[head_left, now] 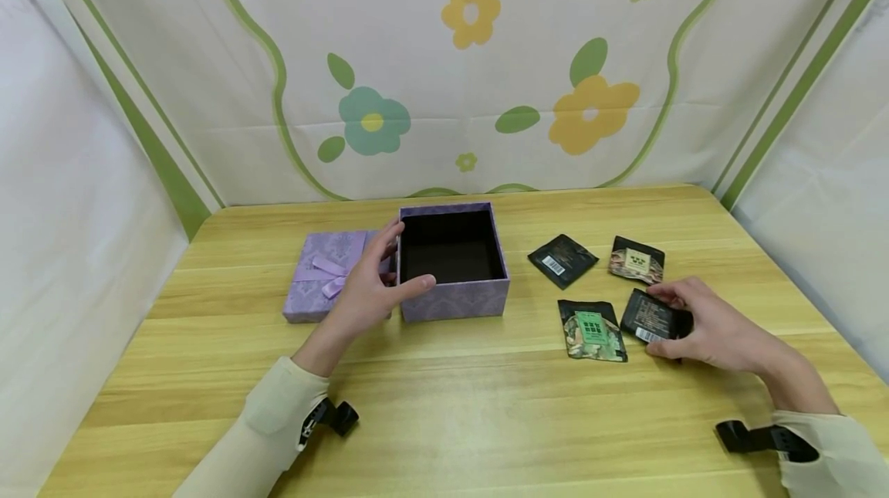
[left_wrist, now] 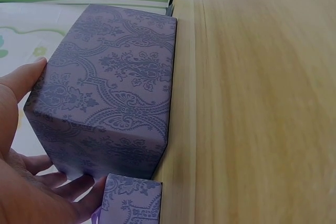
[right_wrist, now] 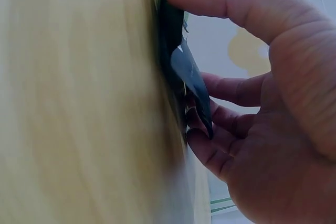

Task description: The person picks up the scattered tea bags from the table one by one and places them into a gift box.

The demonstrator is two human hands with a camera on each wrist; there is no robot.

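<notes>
An open purple patterned box (head_left: 454, 301) with a dark inside stands mid-table. My left hand (head_left: 368, 286) holds its near left corner, thumb at the front rim and fingers along the left side, over the lid. In the left wrist view the thumb tip meets the edge of the box (left_wrist: 113, 72). My right hand (head_left: 722, 324) grips a black sachet (head_left: 653, 316) by opposite edges, its barcode side up. In the right wrist view the sachet (right_wrist: 191, 74) bends between thumb and fingers, close to the table.
The purple lid (head_left: 316, 270) with a ribbon bow lies left of the box. Other sachets lie to the right: a black one (head_left: 562, 260) barcode up, a green-labelled one (head_left: 593, 330) and a cream-labelled one (head_left: 637, 259). A flowered cloth (head_left: 430, 42) hangs behind the table (head_left: 472, 405).
</notes>
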